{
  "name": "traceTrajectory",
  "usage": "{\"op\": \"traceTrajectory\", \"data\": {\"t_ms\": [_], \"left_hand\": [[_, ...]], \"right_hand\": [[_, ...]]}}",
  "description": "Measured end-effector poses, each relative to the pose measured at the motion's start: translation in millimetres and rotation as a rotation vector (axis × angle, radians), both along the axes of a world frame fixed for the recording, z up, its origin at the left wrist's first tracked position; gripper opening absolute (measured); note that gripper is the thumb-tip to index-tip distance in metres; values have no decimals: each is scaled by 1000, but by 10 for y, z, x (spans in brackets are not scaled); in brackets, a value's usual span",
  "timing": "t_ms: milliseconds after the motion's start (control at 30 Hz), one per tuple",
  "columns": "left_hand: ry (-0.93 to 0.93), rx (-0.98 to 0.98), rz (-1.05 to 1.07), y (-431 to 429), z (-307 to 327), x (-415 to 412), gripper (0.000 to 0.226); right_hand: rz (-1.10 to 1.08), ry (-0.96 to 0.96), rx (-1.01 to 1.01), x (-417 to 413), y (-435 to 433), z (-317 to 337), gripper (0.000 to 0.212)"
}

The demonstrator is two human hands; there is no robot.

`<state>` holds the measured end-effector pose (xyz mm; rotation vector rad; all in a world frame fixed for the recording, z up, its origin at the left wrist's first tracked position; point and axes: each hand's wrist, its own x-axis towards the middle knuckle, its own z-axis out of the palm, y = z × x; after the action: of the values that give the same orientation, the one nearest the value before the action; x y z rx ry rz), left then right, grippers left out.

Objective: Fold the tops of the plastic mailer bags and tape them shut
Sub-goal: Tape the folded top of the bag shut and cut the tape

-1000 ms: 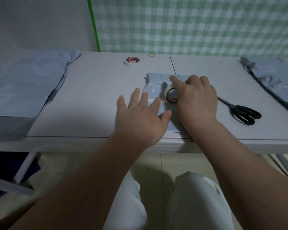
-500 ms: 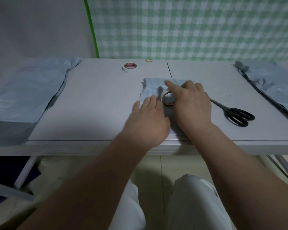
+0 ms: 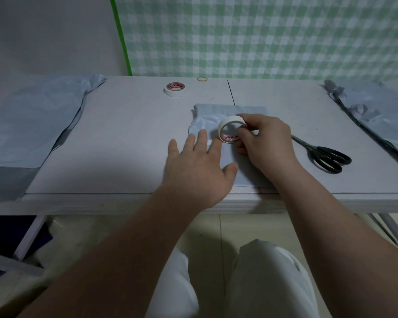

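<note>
Quick count of what was on the white table (image 3: 124,145): two rolls of tape, one pair of black scissors (image 3: 317,151), one rubber band (image 3: 202,78), and one pale blue mailer bag (image 3: 239,110) lying flat in the middle near the front edge.

One tape roll (image 3: 230,131) was in the right hand (image 3: 267,141), with the thumb and fingers curled round its rim so it stood on edge over the bag, hole facing the camera. The spare roll (image 3: 175,89) lay flat further back, near the rubber band. The left hand (image 3: 198,166) had nothing in it. Its fingers were straight and spread, palm down on the bag's left side, with the outer fingers reaching past the bag's edge onto the table. The scissors lay just to the right of the right hand.

There were also two heaps of the same blue bags, a left stack (image 3: 25,125) and a right stack (image 3: 381,106). No idea how many were in either, since both ran out of frame and the layers blurred together. The near half of the middle bag was mostly hidden under both hands. The red print on the tape cores was too small to read. I couldn't tell if any tape was pulled loose from the held roll.
</note>
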<state>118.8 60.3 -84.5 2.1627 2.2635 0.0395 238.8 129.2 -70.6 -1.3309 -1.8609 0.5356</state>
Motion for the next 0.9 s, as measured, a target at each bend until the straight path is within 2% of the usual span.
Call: {"op": "traceTrajectory", "data": {"t_ms": [333, 600, 900], "left_hand": [[10, -11, -3, 8, 11, -11, 70], [23, -14, -12, -4, 27, -9, 67], [25, -34, 3, 13, 31, 35, 56]], "right_hand": [[-20, -156, 109, 105, 29, 15, 33], [-76, -312, 121, 151, -29, 63, 40], [-80, -611, 201, 88, -109, 124, 35]]}}
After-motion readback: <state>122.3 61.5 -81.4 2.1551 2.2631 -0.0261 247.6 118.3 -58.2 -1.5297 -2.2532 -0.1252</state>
